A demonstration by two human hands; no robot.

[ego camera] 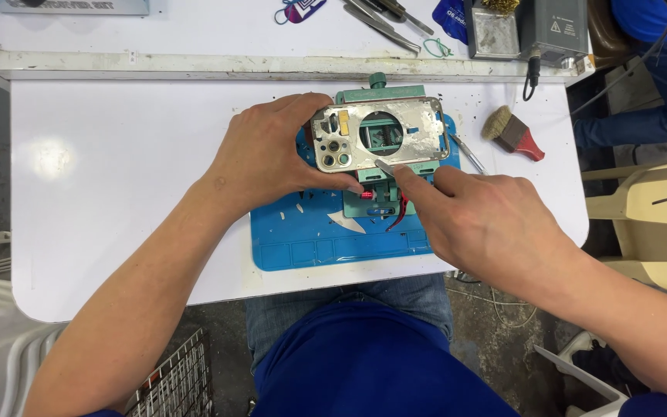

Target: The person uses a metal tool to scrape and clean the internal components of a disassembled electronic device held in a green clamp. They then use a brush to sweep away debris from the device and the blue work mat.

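A silver phone back frame (418,127) with camera rings and a round hole lies on a teal clamp fixture (380,193), which stands on a blue work mat (310,239). My left hand (268,154) grips the frame's left end, thumb under its lower edge and fingers over the top. My right hand (488,224) pinches a thin metal blade (386,167), whose tip rests against the frame's lower edge. Both hands touch the frame at the middle of the white table (117,193).
A small brush (512,133) with a red handle lies to the right of the fixture, a thin metal pick (468,153) beside it. Tweezers (384,23), a grey box (553,27) and a cable sit on the back shelf. A cream plastic chair (658,216) stands at right.
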